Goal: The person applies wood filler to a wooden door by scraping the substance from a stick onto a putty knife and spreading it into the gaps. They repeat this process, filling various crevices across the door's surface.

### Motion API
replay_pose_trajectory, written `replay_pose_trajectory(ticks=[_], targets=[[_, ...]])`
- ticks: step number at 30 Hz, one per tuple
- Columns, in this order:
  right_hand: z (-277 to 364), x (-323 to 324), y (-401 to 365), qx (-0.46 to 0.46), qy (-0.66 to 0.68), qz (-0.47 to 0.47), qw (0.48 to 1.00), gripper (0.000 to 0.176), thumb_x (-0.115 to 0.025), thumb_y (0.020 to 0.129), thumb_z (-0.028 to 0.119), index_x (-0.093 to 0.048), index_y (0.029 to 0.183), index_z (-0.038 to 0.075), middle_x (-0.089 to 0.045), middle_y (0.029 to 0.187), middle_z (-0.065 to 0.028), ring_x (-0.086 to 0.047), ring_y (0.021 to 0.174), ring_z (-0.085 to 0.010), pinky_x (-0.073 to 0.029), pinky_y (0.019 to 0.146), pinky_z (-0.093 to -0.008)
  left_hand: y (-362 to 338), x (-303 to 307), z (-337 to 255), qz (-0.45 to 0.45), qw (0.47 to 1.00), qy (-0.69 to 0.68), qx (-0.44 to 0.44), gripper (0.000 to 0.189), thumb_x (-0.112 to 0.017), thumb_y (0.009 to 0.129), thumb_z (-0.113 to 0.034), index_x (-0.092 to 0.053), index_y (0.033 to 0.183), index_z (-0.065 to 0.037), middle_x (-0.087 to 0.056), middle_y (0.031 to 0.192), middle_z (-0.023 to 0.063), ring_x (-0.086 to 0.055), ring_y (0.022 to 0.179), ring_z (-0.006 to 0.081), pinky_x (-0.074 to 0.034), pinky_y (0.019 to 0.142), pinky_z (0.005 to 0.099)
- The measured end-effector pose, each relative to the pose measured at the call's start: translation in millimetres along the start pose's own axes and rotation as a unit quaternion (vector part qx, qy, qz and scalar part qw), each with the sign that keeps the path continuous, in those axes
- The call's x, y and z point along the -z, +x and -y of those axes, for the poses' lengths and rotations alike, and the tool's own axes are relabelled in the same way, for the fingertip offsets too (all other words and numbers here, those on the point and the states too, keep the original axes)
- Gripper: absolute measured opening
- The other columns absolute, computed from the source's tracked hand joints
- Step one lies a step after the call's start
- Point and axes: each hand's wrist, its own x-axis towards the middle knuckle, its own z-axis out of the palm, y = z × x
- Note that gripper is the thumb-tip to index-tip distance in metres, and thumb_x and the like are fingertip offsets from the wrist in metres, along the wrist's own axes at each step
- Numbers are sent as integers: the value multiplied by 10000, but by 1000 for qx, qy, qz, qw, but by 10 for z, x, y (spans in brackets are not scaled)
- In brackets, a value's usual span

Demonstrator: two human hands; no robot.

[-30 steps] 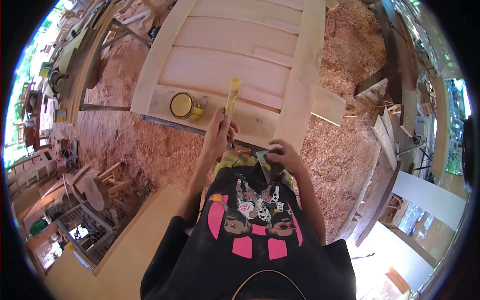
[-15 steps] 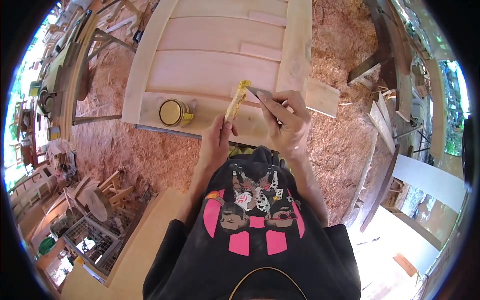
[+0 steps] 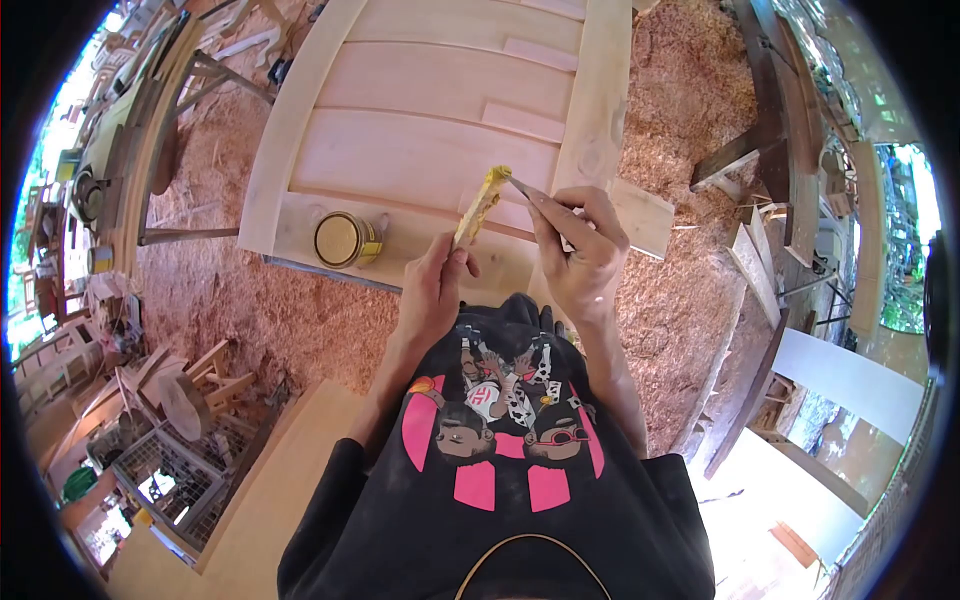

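My left hand is closed round the lower end of a narrow stick smeared with yellow paste, tilted upward. In my right hand I pinch a small, thin, dark blade, its tip touching the pasty upper end of the stick. Beyond both hands lies a pale wooden panelled door. An open round tin with a yellow label stands on the door's near rail, left of my hands.
Small wood blocks lie on the door. A loose board juts out at its right. Wood shavings cover the ground. A wire crate and wood scraps sit at lower left, and timber beams stand at right.
The blade and my right hand have shifted slightly right, still against the stick's upper end. The stick is a little more upright in the view, which has also shifted slightly.
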Motion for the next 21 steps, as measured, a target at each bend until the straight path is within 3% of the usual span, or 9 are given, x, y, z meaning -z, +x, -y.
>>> replay_pose_trajectory(ticks=[3, 5, 6, 8, 10, 13, 21], targets=[[49, 121, 7, -80, 40, 20, 996, 198, -797, 845, 0, -802, 1041, 29, -679, 892, -71, -650, 754, -176, -503, 622, -289, 46, -42, 46, -5, 999, -39, -24, 231, -491, 1105, -179, -622, 1168, 0, -623, 722, 29, -471, 573, 94, -387, 554, 267], [-21, 194, 12, -99, 88, 27, 991, 184, -780, 875, 5, -791, 1058, 3, -694, 919, -89, -663, 780, -165, -514, 653, -278, 49, -1, 110, 40, 977, -197, 76, 254, -497, 1110, -217, -638, 1070, -11, -581, 723, -19, -475, 594, 63, -378, 548, 241], [-58, 228, 13, -117, 135, 34, 983, 176, -762, 904, 10, -781, 1076, -23, -708, 945, -107, -677, 806, -154, -525, 685, -266, 49, 35, 124, 41, 977, -197, 78, 254, -497, 1110, -217, -638, 1070, -11, -581, 723, -19, -475, 594, 63, -378, 548, 241], [-116, 276, 32, -143, 178, 57, 972, 177, -746, 920, 6, -775, 1090, -35, -718, 982, -121, -688, 841, -157, -534, 720, -265, 45, 115, 165, 94, 945, -292, 116, 393, -477, 1126, -360, -640, 1014, -20, -483, 718, -71, -377, 584, 9, -284, 520, 198], [-156, 329, 63, -168, 224, 105, 954, 184, -715, 943, -8, -763, 1115, -54, -734, 1060, -136, -708, 914, -165, -557, 794, -268, 38, 192, 197, 116, 941, -298, 114, 431, -471, 1123, -401, -638, 1004, -22, -465, 704, -73, -359, 569, 11, -266, 515, 200], [-155, 343, 106, -192, 297, 157, 922, 183, -714, 943, -9, -758, 1110, -69, -737, 1069, -137, -706, 922, -164, -561, 795, -273, 42, 224, 202, 146, 938, -295, 107, 473, -468, 1117, -446, -636, 983, -25, -442, 682, -75, -336, 551, 14, -245, 510, 203], [-226, 288, 178, -203, 304, 219, 905, 181, -716, 925, -19, -759, 1092, -76, -745, 1062, -142, -711, 920, -173, -561, 804, -271, 23, 226, 301, 128, 954, -257, 88, 537, -473, 1102, -493, -615, 933, -3, -444, 636, -63, -346, 508, 23, -245, 473, 218]])
